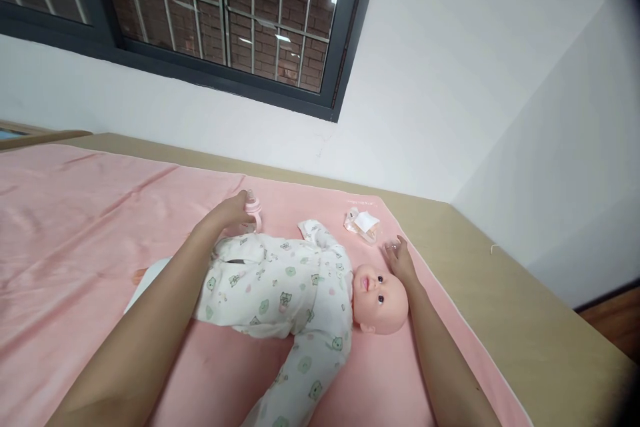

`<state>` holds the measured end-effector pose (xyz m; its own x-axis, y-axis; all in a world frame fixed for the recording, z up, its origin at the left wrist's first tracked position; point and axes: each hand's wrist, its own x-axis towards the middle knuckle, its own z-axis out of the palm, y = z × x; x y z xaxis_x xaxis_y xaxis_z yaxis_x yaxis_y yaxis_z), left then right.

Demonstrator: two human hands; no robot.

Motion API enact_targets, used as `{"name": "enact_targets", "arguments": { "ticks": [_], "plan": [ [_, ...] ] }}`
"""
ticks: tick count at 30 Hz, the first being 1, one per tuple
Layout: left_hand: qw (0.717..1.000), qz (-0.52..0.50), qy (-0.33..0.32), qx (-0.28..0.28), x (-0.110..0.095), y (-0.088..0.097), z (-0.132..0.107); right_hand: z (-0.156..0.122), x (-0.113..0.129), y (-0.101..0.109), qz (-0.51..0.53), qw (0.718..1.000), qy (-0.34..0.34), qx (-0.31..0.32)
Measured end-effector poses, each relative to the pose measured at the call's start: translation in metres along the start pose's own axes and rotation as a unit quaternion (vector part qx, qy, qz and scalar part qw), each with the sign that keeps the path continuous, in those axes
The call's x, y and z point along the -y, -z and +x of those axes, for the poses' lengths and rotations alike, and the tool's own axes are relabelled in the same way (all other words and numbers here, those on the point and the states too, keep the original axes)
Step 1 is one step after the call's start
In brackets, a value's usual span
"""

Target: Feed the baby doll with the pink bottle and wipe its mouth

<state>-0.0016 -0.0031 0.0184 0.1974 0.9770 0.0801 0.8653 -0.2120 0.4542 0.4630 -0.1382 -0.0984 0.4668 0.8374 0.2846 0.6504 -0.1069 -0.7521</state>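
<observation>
A baby doll (300,293) in a white printed sleepsuit lies on its back on a pink blanket (75,227), its bare head (381,299) toward the right. My left hand (227,213) reaches over the doll's body and closes round a small pink baby bottle (253,212) standing beyond it. My right hand (399,259) rests on the blanket just past the doll's head, fingers stretched out and holding nothing.
A small white and pink packet (363,223) lies on the blanket near the far edge. The blanket covers a tan table (525,307) that meets a white wall. A barred window (225,13) is above. Something white (145,280) shows beside my left forearm.
</observation>
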Motion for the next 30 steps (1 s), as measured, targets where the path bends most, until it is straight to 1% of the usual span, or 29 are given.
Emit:
{"name": "enact_targets", "arguments": {
  "ticks": [4, 7, 8, 10, 12, 13, 14, 15, 16, 18, 20, 22, 24, 26, 28, 30],
  "plan": [
    [0.999, 0.04, 0.0, 0.027, -0.003, 0.007, -0.004, 0.001, -0.002, -0.002, 0.01, 1.0, 0.006, -0.017],
    [0.997, 0.073, 0.008, 0.018, -0.012, 0.023, -0.017, 0.0, -0.001, -0.003, 0.007, 0.998, 0.018, -0.057],
    [0.997, 0.082, 0.004, 0.005, -0.017, 0.029, -0.023, 0.0, 0.001, -0.002, 0.003, 0.997, 0.024, -0.078],
    [0.995, 0.094, -0.012, -0.038, -0.031, 0.042, -0.038, -0.002, 0.007, 0.0, -0.007, 0.991, 0.044, -0.124],
    [0.989, 0.087, -0.053, -0.105, -0.05, 0.051, -0.055, -0.004, 0.015, 0.002, -0.021, 0.981, 0.077, -0.177],
    [0.986, 0.07, -0.083, -0.129, -0.062, 0.053, -0.062, -0.005, 0.018, 0.003, -0.028, 0.974, 0.099, -0.199],
    [0.983, 0.047, -0.11, -0.141, -0.074, 0.052, -0.069, -0.006, 0.022, 0.004, -0.034, 0.968, 0.126, -0.215],
    [0.981, 0.023, -0.132, -0.141, -0.087, 0.05, -0.075, -0.007, 0.026, 0.004, -0.04, 0.961, 0.155, -0.225],
    [0.98, 0.004, -0.153, -0.129, -0.101, 0.045, -0.079, -0.007, 0.029, 0.004, -0.045, 0.955, 0.185, -0.227],
    [0.976, -0.018, -0.194, -0.093, -0.128, 0.031, -0.084, -0.009, 0.036, 0.002, -0.052, 0.945, 0.242, -0.212],
    [0.97, -0.031, -0.235, -0.043, -0.154, 0.012, -0.084, -0.01, 0.042, -0.003, -0.054, 0.94, 0.284, -0.18],
    [0.962, -0.035, -0.271, 0.01, -0.177, -0.008, -0.082, -0.012, 0.048, -0.008, -0.052, 0.939, 0.313, -0.135],
    [0.955, -0.028, -0.286, 0.078, -0.198, -0.028, -0.081, -0.013, 0.053, -0.014, -0.049, 0.939, 0.328, -0.091],
    [0.944, -0.023, -0.294, 0.145, -0.216, -0.045, -0.079, -0.013, 0.055, -0.02, -0.045, 0.939, 0.336, -0.061],
    [0.93, -0.026, -0.306, 0.201, -0.232, -0.058, -0.076, -0.013, 0.055, -0.024, -0.036, 0.939, 0.339, -0.042],
    [0.909, -0.033, -0.317, 0.269, -0.245, -0.068, -0.071, -0.012, 0.052, -0.026, -0.027, 0.944, 0.327, -0.031]
  ]
}}
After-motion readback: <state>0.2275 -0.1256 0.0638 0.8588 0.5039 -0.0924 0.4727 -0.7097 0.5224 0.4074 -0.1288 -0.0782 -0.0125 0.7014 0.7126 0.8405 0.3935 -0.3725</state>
